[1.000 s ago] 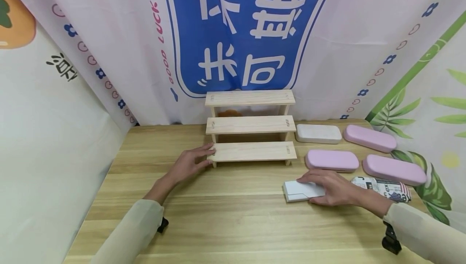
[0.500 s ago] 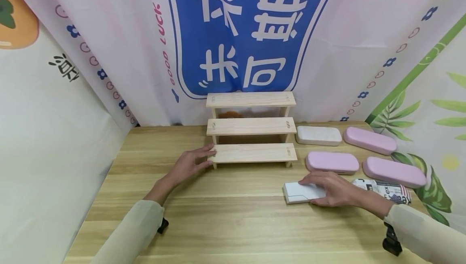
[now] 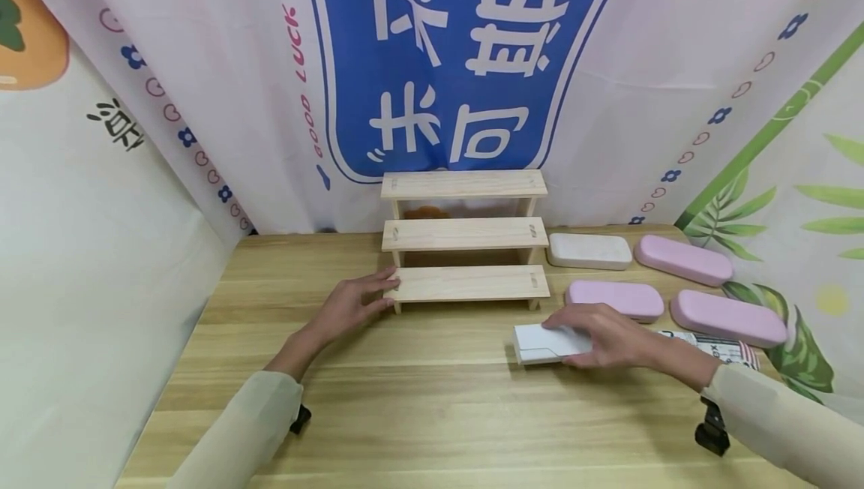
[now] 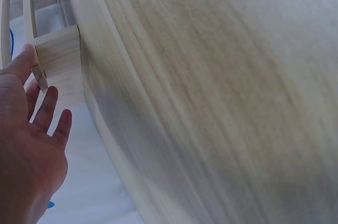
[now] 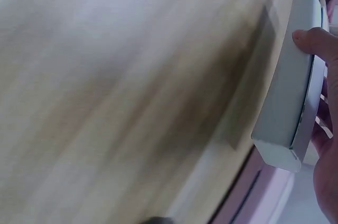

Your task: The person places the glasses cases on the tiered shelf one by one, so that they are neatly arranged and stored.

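A white rectangular glasses case (image 3: 543, 343) with a flap line is held in my right hand (image 3: 610, 335), thumb on one side and fingers on the other. It hangs a little above the table, its shadow apart from it in the right wrist view. My left hand (image 3: 351, 307) holds the left end of the lowest board of a three-step wooden display shelf (image 3: 466, 283). In the left wrist view, fingers (image 4: 48, 109) curl around the board's end (image 4: 38, 73), with a wooden leg beside them.
Right of the shelf lie a white rounded case (image 3: 590, 251) and several pink cases (image 3: 616, 299). A printed pouch (image 3: 722, 350) is partly hidden behind my right wrist. Printed curtains (image 3: 607, 121) stand behind the wooden table (image 3: 418, 414).
My right hand has raised the white glasses case off the table and shifted it slightly left and toward the shelf. The left hand stays on the shelf.
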Motion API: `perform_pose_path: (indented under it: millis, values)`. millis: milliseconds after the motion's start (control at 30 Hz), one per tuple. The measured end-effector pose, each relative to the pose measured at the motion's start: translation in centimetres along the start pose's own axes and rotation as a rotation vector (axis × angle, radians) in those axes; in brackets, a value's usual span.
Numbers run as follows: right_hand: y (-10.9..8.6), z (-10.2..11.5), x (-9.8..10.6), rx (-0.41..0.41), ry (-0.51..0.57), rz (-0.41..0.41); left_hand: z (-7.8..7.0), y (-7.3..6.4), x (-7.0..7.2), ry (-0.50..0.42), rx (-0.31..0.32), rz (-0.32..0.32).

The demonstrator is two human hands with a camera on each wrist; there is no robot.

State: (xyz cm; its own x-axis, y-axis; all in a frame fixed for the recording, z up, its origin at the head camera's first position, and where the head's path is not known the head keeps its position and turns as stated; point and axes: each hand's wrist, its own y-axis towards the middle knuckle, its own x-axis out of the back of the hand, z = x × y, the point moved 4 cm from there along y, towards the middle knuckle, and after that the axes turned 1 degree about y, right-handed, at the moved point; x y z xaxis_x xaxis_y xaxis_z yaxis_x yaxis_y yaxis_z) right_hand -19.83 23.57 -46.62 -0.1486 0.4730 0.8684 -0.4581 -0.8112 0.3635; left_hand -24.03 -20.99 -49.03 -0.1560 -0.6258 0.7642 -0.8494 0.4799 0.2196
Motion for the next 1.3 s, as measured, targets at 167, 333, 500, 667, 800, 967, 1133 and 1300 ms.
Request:
perform_pose_path:
  millis: [167, 333, 500, 667, 800, 967, 1133, 1300]
  values:
    - [1.6, 0.2, 0.7, -0.001, -0.006, -0.001, 0.0, 0.0, 0.0, 0.002, -0.004, 0.000]
    - [3.2, 0.3, 1.5, 0.001, -0.008, 0.001, -0.1, 0.0, 0.1, 0.016, -0.011, 0.001]
    - [4.9, 0.4, 2.5, -0.013, 0.001, -0.013, -0.1, 0.0, 0.1, 0.034, -0.024, -0.007]
    - [6.4, 0.2, 3.4, -0.021, 0.015, -0.041, -0.1, 0.0, 0.1, 0.032, -0.027, -0.007]
    - [7.6, -0.1, 4.0, -0.016, 0.038, -0.070, -0.1, 0.0, 0.1, 0.037, -0.035, -0.008]
    - [9.0, -0.4, 4.7, -0.017, 0.063, -0.086, 0.1, 0.0, -0.1, 0.050, -0.048, -0.018]
    - [10.4, -0.8, 5.4, -0.002, 0.048, -0.105, 0.1, -0.1, -0.1, 0.054, -0.051, -0.022]
    - [12.0, -1.2, 6.3, -0.023, 0.059, -0.107, 0.0, 0.0, 0.0, 0.047, -0.043, -0.014]
